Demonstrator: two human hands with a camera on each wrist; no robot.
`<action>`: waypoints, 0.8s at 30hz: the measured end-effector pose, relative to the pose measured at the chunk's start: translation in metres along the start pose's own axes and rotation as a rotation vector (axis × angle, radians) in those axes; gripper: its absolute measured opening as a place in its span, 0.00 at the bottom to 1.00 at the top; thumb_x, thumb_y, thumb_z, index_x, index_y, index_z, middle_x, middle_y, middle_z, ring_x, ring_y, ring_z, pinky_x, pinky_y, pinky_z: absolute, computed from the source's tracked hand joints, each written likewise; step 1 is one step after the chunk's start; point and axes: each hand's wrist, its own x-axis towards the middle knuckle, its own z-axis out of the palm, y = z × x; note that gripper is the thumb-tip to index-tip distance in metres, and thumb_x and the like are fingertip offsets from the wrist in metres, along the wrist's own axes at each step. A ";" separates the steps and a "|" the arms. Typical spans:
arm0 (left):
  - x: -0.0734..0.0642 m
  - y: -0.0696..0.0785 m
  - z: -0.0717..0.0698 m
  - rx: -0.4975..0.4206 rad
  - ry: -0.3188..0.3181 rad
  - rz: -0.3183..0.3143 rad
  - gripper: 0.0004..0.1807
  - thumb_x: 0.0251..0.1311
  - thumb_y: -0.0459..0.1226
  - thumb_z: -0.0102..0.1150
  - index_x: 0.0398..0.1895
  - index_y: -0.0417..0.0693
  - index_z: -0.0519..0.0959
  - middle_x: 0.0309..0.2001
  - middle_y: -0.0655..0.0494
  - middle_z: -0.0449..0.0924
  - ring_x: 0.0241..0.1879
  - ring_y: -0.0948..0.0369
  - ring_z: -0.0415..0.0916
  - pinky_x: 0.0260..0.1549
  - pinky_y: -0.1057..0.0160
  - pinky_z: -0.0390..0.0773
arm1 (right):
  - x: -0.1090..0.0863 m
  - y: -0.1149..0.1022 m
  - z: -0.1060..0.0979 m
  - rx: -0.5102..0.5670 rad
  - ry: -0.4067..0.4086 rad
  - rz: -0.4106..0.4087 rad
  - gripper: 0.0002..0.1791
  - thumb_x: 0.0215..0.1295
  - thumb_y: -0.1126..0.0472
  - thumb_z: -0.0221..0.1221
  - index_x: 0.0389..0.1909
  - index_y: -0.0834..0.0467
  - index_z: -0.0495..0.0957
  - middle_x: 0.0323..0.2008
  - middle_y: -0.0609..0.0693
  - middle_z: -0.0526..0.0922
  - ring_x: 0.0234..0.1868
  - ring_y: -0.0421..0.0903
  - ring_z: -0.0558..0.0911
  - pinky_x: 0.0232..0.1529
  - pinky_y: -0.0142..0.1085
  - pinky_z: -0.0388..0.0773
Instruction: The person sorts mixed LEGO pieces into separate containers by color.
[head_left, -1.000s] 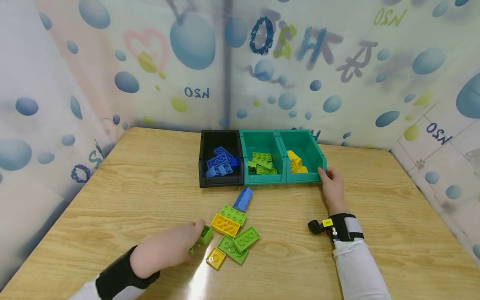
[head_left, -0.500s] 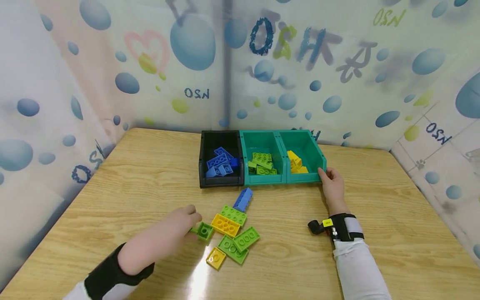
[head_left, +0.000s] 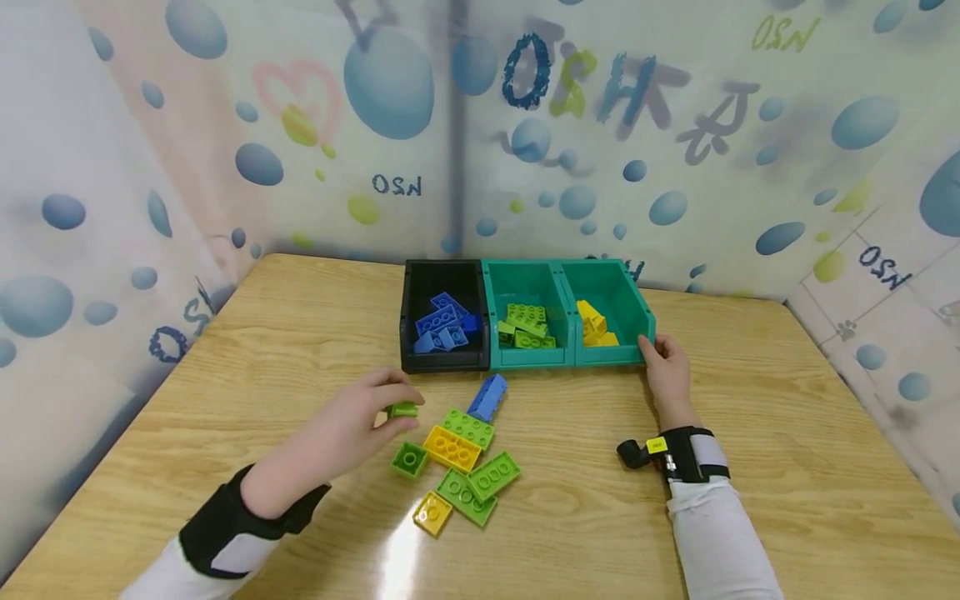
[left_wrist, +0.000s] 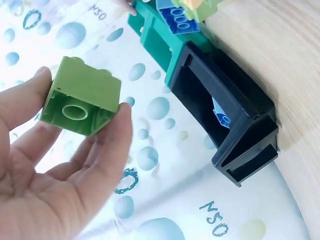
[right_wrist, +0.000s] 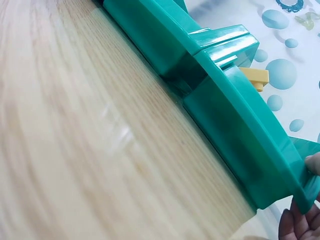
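Green brick (left_wrist: 86, 82) pinched by left hand (head_left: 362, 423), hollow underside (left_wrist: 92, 117) wristward, long axis unclear, right hand (head_left: 667, 372) gripping teal bin (head_left: 609, 356)

The toy brick (left_wrist: 82, 90) in your left hand (head_left: 363, 425) is lime green. Around your loose yellow oblong brick (head_left: 453, 449), you have a blue brick (head_left: 487, 398) at 1 o'clock, a small yellow brick (head_left: 432, 513) at 7 and a small green brick (head_left: 409, 459) at 9. Farther out, your black bin (head_left: 446, 362) is at 12, the middle teal bin (head_left: 534, 358) at 1, the outer teal bin (head_left: 611, 356) at 2. Your table (head_left: 585, 525) has tan wood grain; blue and yellow-green ovals pattern your pale backdrop (head_left: 322, 217).
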 end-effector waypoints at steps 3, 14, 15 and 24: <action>0.006 -0.001 -0.001 -0.048 0.054 0.019 0.08 0.53 0.34 0.64 0.38 0.46 0.81 0.41 0.55 0.74 0.37 0.62 0.72 0.36 0.64 0.77 | 0.000 0.000 0.000 -0.003 -0.004 -0.004 0.25 0.69 0.48 0.49 0.52 0.67 0.71 0.41 0.51 0.68 0.43 0.42 0.64 0.42 0.28 0.63; 0.060 0.003 0.002 -0.098 0.086 0.046 0.10 0.53 0.39 0.66 0.37 0.48 0.80 0.41 0.58 0.76 0.35 0.63 0.71 0.34 0.66 0.75 | 0.000 -0.001 -0.002 0.004 -0.008 0.017 0.25 0.70 0.49 0.48 0.54 0.67 0.69 0.43 0.52 0.68 0.44 0.43 0.64 0.45 0.29 0.64; 0.068 0.003 0.004 -0.098 0.082 0.038 0.10 0.53 0.39 0.65 0.38 0.48 0.80 0.41 0.57 0.76 0.34 0.63 0.70 0.33 0.66 0.74 | 0.000 -0.001 -0.002 0.006 -0.006 0.016 0.25 0.70 0.50 0.48 0.54 0.67 0.69 0.43 0.52 0.68 0.44 0.42 0.64 0.44 0.28 0.64; 0.134 -0.003 0.026 -0.109 0.064 -0.017 0.13 0.58 0.42 0.60 0.43 0.45 0.79 0.44 0.53 0.76 0.36 0.59 0.70 0.36 0.64 0.72 | -0.001 -0.001 -0.003 -0.014 0.004 0.001 0.25 0.69 0.49 0.49 0.53 0.68 0.70 0.40 0.51 0.68 0.42 0.42 0.64 0.40 0.26 0.63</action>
